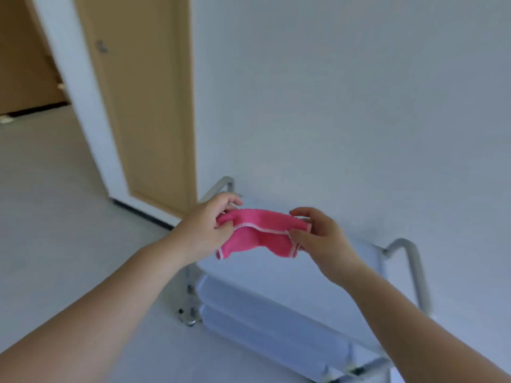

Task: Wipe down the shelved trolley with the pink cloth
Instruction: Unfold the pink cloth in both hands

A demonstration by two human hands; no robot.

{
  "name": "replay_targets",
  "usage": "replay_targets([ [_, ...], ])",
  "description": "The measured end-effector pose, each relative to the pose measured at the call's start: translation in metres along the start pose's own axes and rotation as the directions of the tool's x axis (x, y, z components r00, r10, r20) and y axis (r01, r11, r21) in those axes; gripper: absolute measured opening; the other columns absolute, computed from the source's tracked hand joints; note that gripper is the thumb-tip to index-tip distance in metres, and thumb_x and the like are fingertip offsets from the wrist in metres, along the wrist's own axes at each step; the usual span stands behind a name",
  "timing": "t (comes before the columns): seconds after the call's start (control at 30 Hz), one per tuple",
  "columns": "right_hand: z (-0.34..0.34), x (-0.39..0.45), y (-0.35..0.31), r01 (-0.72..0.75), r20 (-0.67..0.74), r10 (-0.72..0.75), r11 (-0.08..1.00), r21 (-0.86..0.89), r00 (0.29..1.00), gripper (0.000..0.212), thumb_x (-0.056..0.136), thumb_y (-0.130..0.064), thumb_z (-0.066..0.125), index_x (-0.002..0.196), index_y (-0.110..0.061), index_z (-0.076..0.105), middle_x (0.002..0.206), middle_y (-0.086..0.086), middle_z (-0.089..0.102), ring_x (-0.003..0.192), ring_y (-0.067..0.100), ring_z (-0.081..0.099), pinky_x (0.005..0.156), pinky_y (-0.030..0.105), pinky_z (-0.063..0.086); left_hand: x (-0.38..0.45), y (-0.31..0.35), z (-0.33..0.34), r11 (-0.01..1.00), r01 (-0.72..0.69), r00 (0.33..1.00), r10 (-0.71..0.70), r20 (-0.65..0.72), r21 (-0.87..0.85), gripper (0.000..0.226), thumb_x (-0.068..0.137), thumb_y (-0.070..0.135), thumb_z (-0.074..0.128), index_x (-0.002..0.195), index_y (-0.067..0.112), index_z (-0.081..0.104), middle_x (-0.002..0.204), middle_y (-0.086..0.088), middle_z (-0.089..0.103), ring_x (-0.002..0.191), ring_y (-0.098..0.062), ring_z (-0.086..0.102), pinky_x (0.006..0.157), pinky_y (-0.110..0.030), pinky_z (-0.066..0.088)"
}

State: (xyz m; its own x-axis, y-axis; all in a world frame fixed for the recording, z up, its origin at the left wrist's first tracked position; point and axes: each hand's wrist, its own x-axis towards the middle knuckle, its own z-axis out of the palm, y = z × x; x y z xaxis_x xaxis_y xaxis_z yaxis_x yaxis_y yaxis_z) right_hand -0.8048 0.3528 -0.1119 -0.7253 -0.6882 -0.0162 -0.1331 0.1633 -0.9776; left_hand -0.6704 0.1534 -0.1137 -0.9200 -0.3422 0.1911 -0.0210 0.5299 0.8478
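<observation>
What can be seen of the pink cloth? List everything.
The pink cloth is a small, bright pink piece of what looks like terry fabric with a paler pink hem running along its edge. It is held in the air above the trolley, not touching it. The left hand pinches its left end and the right hand pinches its right end, so it spans between them, folded or doubled over, with the two lower corners hanging down. It looks soft and limp.
</observation>
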Motion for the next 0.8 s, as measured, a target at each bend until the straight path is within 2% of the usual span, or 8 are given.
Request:
replay_targets([
  [0.07, -0.050, -0.028, -0.014, 0.014, -0.102, -0.009, 0.999, 0.047, 0.995, 0.034, 0.068, -0.013, 0.068, 0.099, -0.026, 0.062, 0.080, 0.002, 0.067, 0.072, 0.019, 0.062, 0.070, 0.038, 0.050, 0.022, 0.044, 0.031, 0.996, -0.070, 0.993, 0.074, 0.088, -0.048, 0.027, 0.087, 0.016, 0.055, 0.100, 0.040, 0.056, 0.098, 0.016, 0.065, 0.078, -0.013, 0.066, 0.070, -0.033, 0.053],
  [0.13, -0.102, -0.061, -0.017, 0.026, -0.166, -0.011, 0.996, 0.086, 0.986, 0.047, 0.060, -0.012, 0.075, 0.104, -0.023, 0.061, 0.085, 0.003, 0.069, 0.077, 0.019, 0.065, 0.070, 0.032, 0.053, 0.036, 0.084, 0.071, 0.987, -0.107, 0.974, 0.129, 0.188, -0.123, 0.023, 0.080, 0.023, 0.063, 0.096, 0.038, 0.057, 0.089, 0.012, 0.067, 0.068, -0.016, 0.065, 0.061, -0.036, 0.053],
  [0.27, -0.203, -0.140, 0.000, -0.033, -0.341, 0.039, 0.999, 0.024, 0.939, 0.067, 0.045, -0.007, 0.076, 0.107, -0.026, 0.059, 0.099, 0.008, 0.069, 0.094, 0.025, 0.066, 0.084, 0.042, 0.054, 0.052, 0.155, 0.179, 0.975, -0.154, 0.884, 0.208, 0.419, -0.159, 0.047, 0.067, 0.009, 0.073, 0.101, 0.035, 0.055, 0.090, 0.001, 0.068, 0.070, -0.023, 0.068, 0.055, -0.036, 0.057],
  [0.37, -0.271, -0.193, 0.023, -0.082, -0.441, 0.087, 0.996, 0.031, 0.893, 0.060, 0.052, 0.004, 0.066, 0.104, -0.026, 0.060, 0.095, 0.005, 0.068, 0.090, 0.021, 0.066, 0.084, 0.042, 0.053, 0.056, 0.194, 0.265, 0.973, -0.191, 0.858, 0.230, 0.460, -0.132, 0.037, 0.074, 0.004, 0.069, 0.101, 0.028, 0.058, 0.094, 0.002, 0.067, 0.076, -0.013, 0.066, 0.063, -0.031, 0.056],
  [0.47, -0.354, -0.256, 0.054, -0.130, -0.574, 0.146, 0.989, 0.070, 0.805, 0.040, 0.070, 0.010, 0.057, 0.092, -0.023, 0.067, 0.089, 0.008, 0.070, 0.087, 0.022, 0.066, 0.086, 0.045, 0.052, 0.053, 0.243, 0.372, 0.970, -0.207, 0.841, 0.243, 0.483, -0.128, 0.019, 0.081, 0.013, 0.066, 0.095, 0.026, 0.061, 0.093, 0.008, 0.067, 0.078, -0.004, 0.062, 0.067, -0.014, 0.048],
  [0.6, -0.451, -0.324, 0.093, -0.164, -0.677, 0.265, 0.964, 0.211, 0.686, 0.020, 0.082, 0.000, 0.060, 0.092, -0.013, 0.070, 0.095, 0.016, 0.071, 0.093, 0.031, 0.067, 0.085, 0.046, 0.055, 0.044, 0.293, 0.502, 0.972, -0.107, 0.819, 0.205, 0.536, -0.208, 0.020, 0.081, 0.015, 0.067, 0.093, 0.029, 0.061, 0.089, 0.007, 0.068, 0.073, -0.005, 0.063, 0.067, -0.019, 0.052],
  [0.7, -0.510, -0.355, 0.122, -0.203, -0.729, 0.338, 0.941, 0.270, 0.595, 0.013, 0.085, -0.004, 0.059, 0.096, 0.000, 0.066, 0.094, 0.022, 0.068, 0.089, 0.033, 0.064, 0.081, 0.046, 0.052, 0.036, 0.309, 0.578, 0.959, 0.077, 0.810, 0.100, 0.577, -0.274, 0.017, 0.082, 0.015, 0.065, 0.092, 0.028, 0.062, 0.084, 0.006, 0.070, 0.071, -0.007, 0.064, 0.070, -0.025, 0.052],
  [0.8, -0.555, -0.366, 0.148, -0.267, -0.779, 0.370, 0.926, 0.266, 0.507, 0.031, 0.085, -0.022, 0.067, 0.084, 0.008, 0.061, 0.074, 0.015, 0.063, 0.072, 0.023, 0.060, 0.065, 0.037, 0.049, 0.031, 0.309, 0.642, 0.893, 0.310, 0.774, -0.038, 0.632, -0.326, 0.005, 0.087, 0.020, 0.061, 0.086, 0.024, 0.064, 0.078, 0.003, 0.069, 0.066, -0.013, 0.060, 0.063, -0.029, 0.046],
])
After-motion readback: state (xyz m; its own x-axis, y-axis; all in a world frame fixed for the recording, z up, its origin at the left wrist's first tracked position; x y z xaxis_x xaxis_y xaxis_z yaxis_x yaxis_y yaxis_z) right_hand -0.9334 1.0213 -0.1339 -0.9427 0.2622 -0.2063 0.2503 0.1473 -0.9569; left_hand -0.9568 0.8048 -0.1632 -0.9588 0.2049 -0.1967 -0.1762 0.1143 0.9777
